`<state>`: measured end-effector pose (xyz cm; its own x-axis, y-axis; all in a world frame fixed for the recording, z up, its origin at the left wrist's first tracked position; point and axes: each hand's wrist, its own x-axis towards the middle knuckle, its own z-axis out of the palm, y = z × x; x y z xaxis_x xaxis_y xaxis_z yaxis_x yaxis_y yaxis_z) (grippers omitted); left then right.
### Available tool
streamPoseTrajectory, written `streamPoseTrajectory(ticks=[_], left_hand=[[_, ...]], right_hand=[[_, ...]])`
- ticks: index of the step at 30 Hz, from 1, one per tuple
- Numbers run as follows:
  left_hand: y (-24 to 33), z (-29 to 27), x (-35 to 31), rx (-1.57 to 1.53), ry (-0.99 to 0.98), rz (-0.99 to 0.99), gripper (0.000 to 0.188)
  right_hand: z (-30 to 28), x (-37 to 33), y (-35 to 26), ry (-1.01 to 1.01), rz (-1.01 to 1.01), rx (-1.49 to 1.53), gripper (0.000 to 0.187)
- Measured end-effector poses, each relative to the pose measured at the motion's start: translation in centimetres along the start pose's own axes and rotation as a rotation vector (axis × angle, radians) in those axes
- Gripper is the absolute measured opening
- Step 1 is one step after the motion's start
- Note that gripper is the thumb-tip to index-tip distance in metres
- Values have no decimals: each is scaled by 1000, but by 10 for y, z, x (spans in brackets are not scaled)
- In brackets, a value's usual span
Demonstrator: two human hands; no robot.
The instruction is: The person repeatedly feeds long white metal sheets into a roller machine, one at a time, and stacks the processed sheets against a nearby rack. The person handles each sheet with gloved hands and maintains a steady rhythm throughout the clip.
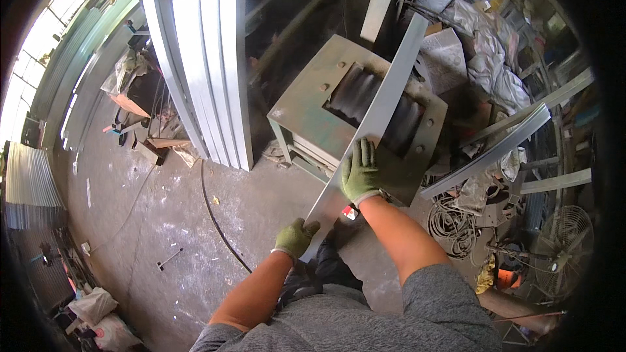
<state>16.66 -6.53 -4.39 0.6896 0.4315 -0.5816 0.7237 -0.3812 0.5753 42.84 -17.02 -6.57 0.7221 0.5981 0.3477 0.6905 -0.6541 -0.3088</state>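
A long, flat silver metal bar (385, 99) slants from near my body up to the far right, lying across a worn green-grey machine (306, 94). In the machine's top is a rectangular opening with a dark, ridged drum (355, 94) showing on both sides of the bar. My left hand (295, 238), in a green glove, is wrapped round the bar's near end. Farther up, my right hand (360, 171), gloved the same way, lies on the bar with its fingers stretched out. The bar's underside is hidden.
Long silver metal profiles (212, 78) stand upright left of the machine. Another profile (489, 151) leans at the right, above coiled cable (452, 227) and a fan (564, 248). A dark hose (218, 215) crosses the floor. Plastic sheeting (492, 58) is heaped at the far right.
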Motion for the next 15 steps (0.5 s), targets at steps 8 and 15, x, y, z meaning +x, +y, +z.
streamPoseTrajectory(ticks=[8, 15], left_hand=[[-124, 20, -79, -96, 8, -58, 64], [-218, 14, -157, -8, -79, -155, 67]], right_hand=[[8, -111, -91, 14, -48, 8, 62], [-3, -205, -170, -270, -63, 58, 77]])
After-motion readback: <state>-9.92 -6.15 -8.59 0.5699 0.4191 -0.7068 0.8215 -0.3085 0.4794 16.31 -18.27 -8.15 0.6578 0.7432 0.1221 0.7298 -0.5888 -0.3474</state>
